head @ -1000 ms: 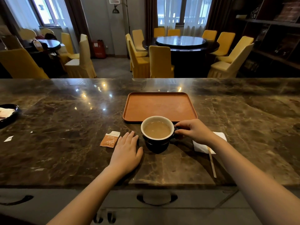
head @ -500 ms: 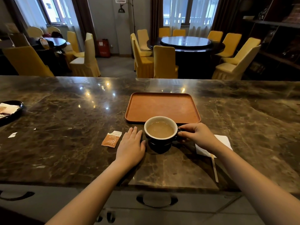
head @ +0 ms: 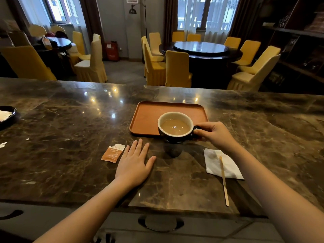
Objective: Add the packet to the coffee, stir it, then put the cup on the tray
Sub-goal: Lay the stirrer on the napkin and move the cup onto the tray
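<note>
A dark cup (head: 175,126) with a white inside holds milky coffee. My right hand (head: 214,135) grips its handle and holds it in the air over the near edge of the orange tray (head: 147,118); the cup's shadow lies on the counter below. My left hand (head: 134,163) rests flat on the marble counter, fingers spread, holding nothing. An orange torn packet (head: 113,153) lies just left of that hand. A wooden stir stick (head: 224,181) lies across a white napkin (head: 221,163) to the right.
The marble counter (head: 70,146) runs the full width of the view. A black dish (head: 7,114) with paper sits at the far left edge, with small paper scraps (head: 3,144) near it. Yellow chairs and round tables stand beyond the counter.
My right hand has lifted the cup off the counter and carried it forward over the tray's near edge. The left hand has stayed flat on the counter.
</note>
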`<state>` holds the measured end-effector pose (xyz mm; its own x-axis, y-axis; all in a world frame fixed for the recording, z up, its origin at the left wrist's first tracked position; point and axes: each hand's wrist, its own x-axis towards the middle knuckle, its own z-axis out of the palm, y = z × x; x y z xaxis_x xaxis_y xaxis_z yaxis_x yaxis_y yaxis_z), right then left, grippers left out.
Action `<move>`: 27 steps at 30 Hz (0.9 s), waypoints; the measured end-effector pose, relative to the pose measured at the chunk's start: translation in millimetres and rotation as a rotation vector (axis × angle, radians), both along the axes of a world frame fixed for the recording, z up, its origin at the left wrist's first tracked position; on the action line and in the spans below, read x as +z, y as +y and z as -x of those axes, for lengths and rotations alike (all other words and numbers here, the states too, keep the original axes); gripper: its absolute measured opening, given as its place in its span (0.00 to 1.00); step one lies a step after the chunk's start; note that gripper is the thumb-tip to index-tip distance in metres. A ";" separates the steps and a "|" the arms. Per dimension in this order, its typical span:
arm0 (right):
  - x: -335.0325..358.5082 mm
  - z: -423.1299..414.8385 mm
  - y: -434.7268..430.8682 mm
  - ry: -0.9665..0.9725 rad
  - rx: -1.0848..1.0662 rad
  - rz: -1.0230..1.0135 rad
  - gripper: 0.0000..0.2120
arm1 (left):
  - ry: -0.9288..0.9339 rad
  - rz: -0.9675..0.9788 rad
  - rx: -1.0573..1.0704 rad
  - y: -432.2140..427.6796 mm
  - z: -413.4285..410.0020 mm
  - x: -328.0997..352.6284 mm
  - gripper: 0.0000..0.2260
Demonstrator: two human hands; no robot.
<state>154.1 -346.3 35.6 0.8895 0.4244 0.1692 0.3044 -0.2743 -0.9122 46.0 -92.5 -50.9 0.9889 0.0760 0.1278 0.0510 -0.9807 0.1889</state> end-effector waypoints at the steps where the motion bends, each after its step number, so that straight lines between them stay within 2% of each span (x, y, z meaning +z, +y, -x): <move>1: 2.1 -3.8 0.4 -0.003 0.002 -0.005 0.12 | -0.004 0.000 0.001 0.0 0.1 -0.4 0.32; 27: -11.6 -91.5 37.5 -0.018 -0.082 0.012 0.12 | -0.098 0.039 0.012 -3.0 6.1 -0.5 0.30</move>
